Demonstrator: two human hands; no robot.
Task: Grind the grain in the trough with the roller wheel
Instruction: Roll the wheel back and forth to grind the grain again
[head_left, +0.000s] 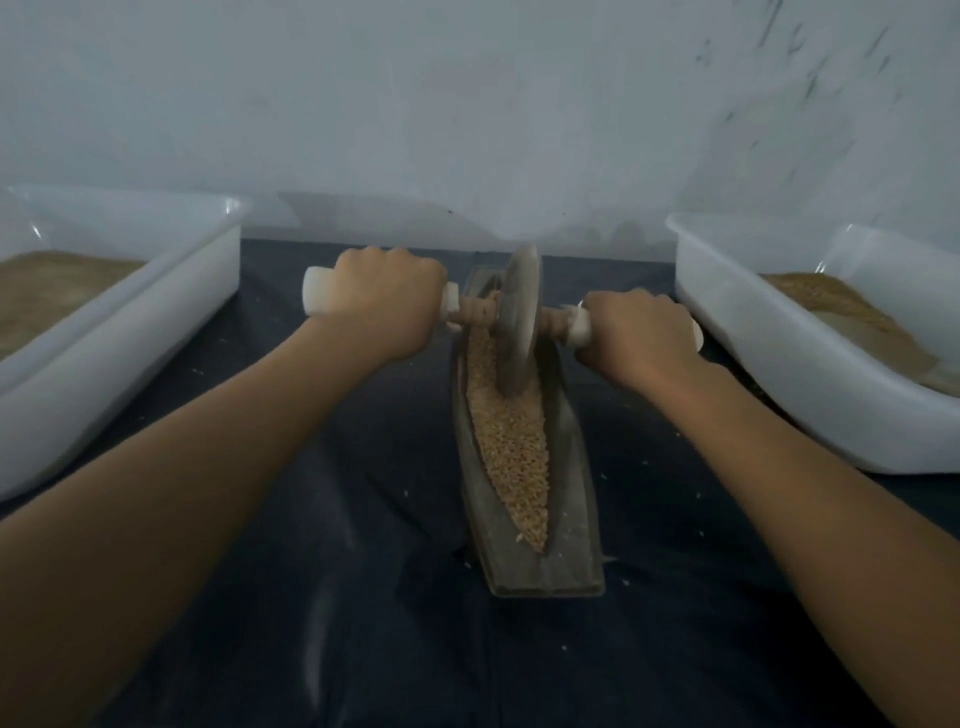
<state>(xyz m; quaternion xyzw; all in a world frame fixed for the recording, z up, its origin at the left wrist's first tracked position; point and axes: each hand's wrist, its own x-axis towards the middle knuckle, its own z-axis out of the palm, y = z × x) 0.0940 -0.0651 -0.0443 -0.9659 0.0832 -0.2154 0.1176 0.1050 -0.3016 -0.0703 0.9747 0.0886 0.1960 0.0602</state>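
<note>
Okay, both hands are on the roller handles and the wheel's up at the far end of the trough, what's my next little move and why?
Probably draw the roller wheel back toward you along the trough. It sits near the far end, while most of the grain lies on the near side. Your left hand and right hand already grip the handles.

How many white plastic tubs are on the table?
2. One tub at the left edge, one tub at the right edge, both partly cut off by the frame.
</note>
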